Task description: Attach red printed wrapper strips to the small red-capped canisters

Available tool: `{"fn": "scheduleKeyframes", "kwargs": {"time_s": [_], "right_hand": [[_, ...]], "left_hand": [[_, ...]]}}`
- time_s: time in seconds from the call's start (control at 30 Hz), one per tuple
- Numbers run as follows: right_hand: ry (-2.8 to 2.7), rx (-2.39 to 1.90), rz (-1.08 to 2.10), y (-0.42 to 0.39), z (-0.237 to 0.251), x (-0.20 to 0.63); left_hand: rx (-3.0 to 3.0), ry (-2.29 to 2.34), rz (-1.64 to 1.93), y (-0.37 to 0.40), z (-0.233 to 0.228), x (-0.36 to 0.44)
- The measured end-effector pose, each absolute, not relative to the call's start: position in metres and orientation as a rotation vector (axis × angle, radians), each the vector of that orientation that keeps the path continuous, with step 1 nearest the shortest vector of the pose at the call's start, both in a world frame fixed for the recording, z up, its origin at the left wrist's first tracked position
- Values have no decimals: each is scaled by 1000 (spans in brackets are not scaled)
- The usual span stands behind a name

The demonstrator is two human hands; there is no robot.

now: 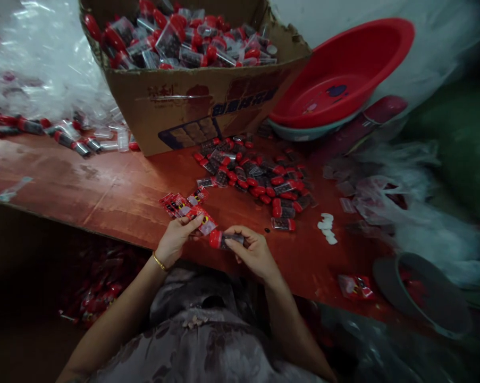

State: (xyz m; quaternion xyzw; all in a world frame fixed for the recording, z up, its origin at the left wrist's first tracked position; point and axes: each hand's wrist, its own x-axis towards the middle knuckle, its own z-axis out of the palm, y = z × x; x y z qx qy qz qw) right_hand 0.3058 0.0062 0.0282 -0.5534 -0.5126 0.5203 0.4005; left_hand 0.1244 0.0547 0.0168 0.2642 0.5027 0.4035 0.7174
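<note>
Between the thumb and fingers of my left hand [176,239] is a small red printed packet [207,223] with black, yellow and whitish marks. My right hand [253,250] grips a small clear bottle [226,240] with a red cap and dark contents. The bottle lies sideways, its cap pointing left at the packet's lower edge; whether they touch I cannot tell. Just beyond my left hand lie more red packets [174,204], partly overlapping. Farther back, a heap of the same red-capped bottles [247,170] spreads over the table [116,197].
A cardboard box [200,101] full of red-capped bottles stands behind. Red basin [351,64] leans at the back right. White pieces [327,229], a red packet [355,287] and a grey tub [423,292] are at right. Clear plastic bags [419,213] lie beyond; more bottles [70,135] lie left.
</note>
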Motion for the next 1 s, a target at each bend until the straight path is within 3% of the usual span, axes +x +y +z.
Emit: {"fn": "scheduleKeyframes", "kwargs": {"time_s": [0.43, 0.67, 0.83, 1.0], "right_hand": [[-1140, -1381, 1289, 12, 12, 288], [-1074, -1394, 1050, 12, 2, 270], [-1118, -1331, 1253, 16, -1, 267], [-1044, -1291, 1182, 13, -2, 254]], "left_hand": [[638, 1078, 1032, 47, 15, 138], [543, 1032, 1127, 42, 10, 147], [436, 1002, 1120, 42, 9, 148], [557, 970, 1117, 36, 3, 150]]}}
